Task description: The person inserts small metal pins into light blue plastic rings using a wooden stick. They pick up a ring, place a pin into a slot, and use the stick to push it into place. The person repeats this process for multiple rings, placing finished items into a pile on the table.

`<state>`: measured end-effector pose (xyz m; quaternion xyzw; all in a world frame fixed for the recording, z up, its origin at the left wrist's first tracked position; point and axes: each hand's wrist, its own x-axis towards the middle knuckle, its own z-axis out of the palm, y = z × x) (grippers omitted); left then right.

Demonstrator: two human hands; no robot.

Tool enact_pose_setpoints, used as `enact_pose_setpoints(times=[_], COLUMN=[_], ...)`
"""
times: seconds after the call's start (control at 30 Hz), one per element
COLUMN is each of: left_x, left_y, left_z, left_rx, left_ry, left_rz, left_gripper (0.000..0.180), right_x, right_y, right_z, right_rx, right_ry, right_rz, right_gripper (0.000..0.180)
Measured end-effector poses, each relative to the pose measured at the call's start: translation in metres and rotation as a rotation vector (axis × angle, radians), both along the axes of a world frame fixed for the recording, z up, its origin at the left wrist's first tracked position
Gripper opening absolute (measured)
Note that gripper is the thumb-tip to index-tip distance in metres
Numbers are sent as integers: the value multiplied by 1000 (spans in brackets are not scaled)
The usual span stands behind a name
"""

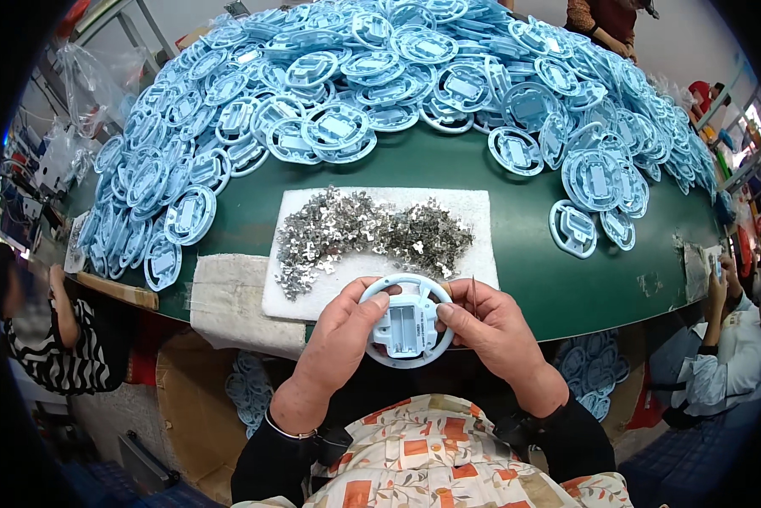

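A light blue plastic toy steering wheel (pixel 427 345) is held up in front of me, its open battery compartment facing up. My left hand (pixel 336 332) grips the rim on the left, thumb on the front. On the right, my right hand (pixel 500 333) closes on the rim, its thumb beside the compartment. A thin dark pointed tool (pixel 473 296), perhaps tweezers, sticks up from the right fingers; its lower part is hidden. Just beyond the wheel, a white foam board (pixel 482 222) carries a heap of small silvery metal clips (pixel 372 229).
A large pile of similar blue wheels (pixel 338 127) covers the far side of the green table (pixel 541 279). A folded whitish cloth (pixel 228 292) lies at the near left edge. Cardboard boxes (pixel 190 398) with more blue parts stand below. Other people sit at both sides.
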<state>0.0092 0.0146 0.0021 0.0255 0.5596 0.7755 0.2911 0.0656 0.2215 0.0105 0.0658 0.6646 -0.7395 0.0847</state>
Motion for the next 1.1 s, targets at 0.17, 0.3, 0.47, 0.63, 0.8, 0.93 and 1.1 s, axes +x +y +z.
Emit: enact_pose_setpoints(times=[0.17,0.3,0.47,0.63,0.8,0.93,1.1], left_x=[-5,-3,-2,-1,0,2,1], left_y=[-4,-2,5,4,3,6,7], left_z=[-10,-17,-13,-14,-12,-13,-16], left_rx=[-65,-93,-99,-103,-102,-153,-172], left_ry=[18,74,109,133,152,275,295], left_rz=[16,71,116,116,107,135,157], left_gripper=[29,33,34,36,38,40,38], right_x=[-2,7,8,5,2,1,4], right_y=[-1,-5,-24,-36,-42,-47,-48], right_z=[-10,15,24,29,32,31,22], right_rx=[621,788,1169,1336,1441,1491,1485], right_ry=[444,375,445,369,326,309,363], right_rz=[-151,22,76,127,201,182,103], right_gripper=[20,24,43,46,54,54,54])
